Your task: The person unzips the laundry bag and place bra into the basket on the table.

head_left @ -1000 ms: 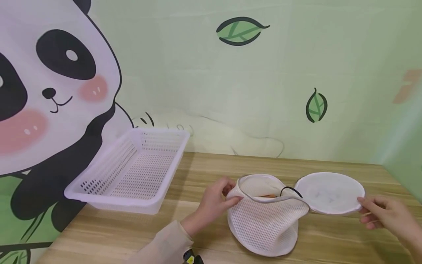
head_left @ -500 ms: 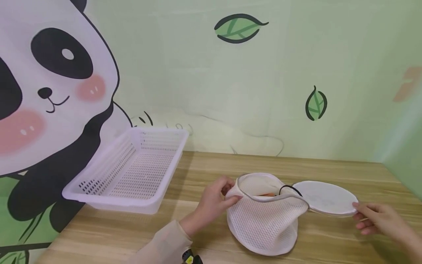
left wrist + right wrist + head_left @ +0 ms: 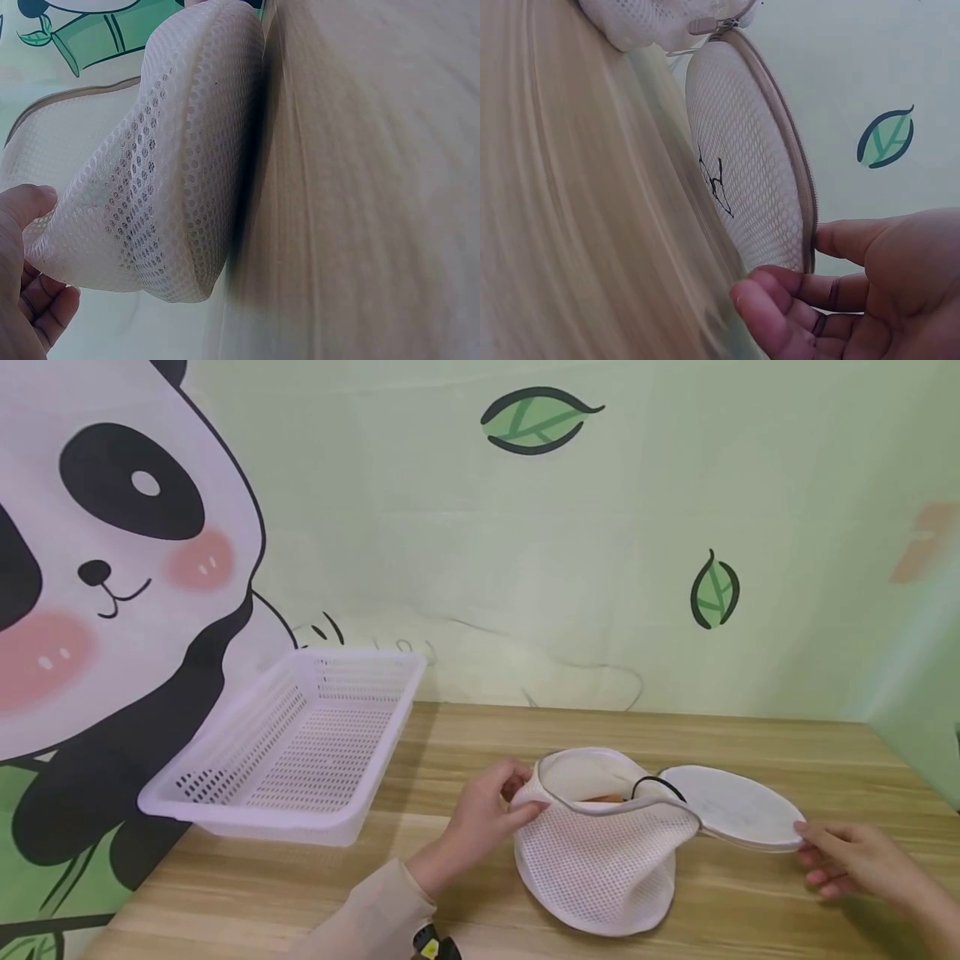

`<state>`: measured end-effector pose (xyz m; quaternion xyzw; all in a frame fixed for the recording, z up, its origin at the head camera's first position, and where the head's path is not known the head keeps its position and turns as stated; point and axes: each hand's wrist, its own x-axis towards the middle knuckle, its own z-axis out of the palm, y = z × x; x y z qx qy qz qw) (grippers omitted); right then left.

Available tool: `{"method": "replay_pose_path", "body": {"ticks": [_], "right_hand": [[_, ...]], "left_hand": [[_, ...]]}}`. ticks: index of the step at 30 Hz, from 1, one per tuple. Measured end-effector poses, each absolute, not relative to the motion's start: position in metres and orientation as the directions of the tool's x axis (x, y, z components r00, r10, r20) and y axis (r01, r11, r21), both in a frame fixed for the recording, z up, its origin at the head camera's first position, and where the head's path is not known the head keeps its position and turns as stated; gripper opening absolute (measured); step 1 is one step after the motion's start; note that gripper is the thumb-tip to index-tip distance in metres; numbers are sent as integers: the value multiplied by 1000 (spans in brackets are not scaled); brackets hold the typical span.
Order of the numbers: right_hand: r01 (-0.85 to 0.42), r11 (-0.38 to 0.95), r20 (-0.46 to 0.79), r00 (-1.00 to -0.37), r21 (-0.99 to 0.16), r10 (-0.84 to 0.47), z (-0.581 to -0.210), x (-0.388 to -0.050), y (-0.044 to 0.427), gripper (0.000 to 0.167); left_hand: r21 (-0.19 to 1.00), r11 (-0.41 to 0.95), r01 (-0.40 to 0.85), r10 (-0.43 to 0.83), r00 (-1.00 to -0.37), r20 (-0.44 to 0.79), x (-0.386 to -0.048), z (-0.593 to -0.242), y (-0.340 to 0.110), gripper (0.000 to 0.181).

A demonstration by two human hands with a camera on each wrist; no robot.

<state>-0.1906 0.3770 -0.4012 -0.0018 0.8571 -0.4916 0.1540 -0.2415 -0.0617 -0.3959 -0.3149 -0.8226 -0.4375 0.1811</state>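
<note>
A white mesh laundry bag (image 3: 592,860) stands on the table with its zippered mouth unzipped. My left hand (image 3: 487,818) pinches the rim on its left side; in the left wrist view the thumb (image 3: 30,204) lies over the mesh edge. The bag's round lid (image 3: 731,802) is folded out to the right, and my right hand (image 3: 855,856) pinches its outer edge. In the right wrist view a zipper pull (image 3: 703,26) hangs near the lid's hinge. Inside the bag an orange-brown item (image 3: 606,798) and a black loop (image 3: 660,785) show partly; their kinds are hidden.
A white perforated plastic basket (image 3: 348,827) stands on the left of the wooden table (image 3: 480,727). Behind the table rises a green wall (image 3: 420,527) printed with a panda and leaves.
My right hand has drawn slightly left and tilted the lid, which now looks narrower. The left hand keeps its hold on the rim. The head view has shifted a little.
</note>
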Motion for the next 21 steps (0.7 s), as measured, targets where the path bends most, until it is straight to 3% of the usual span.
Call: {"method": "replay_pose_path", "body": {"ticks": [10,16,21], "right_hand": [[190,688,-262,-965,-700,0,-392,-188,369,61],[150,822,-162,-984,-549,72,-373,-186,364,58],[94,839,-23,-995,-536,97,-359,-180,356,62]], "left_hand": [[592,421,687,359,-726,587,-242,-398,-62,26],[610,425,669,352,-743,569,-242,-399,-62,26],[611,434,662,350,-749,563,-242,-397,-62,25]]}}
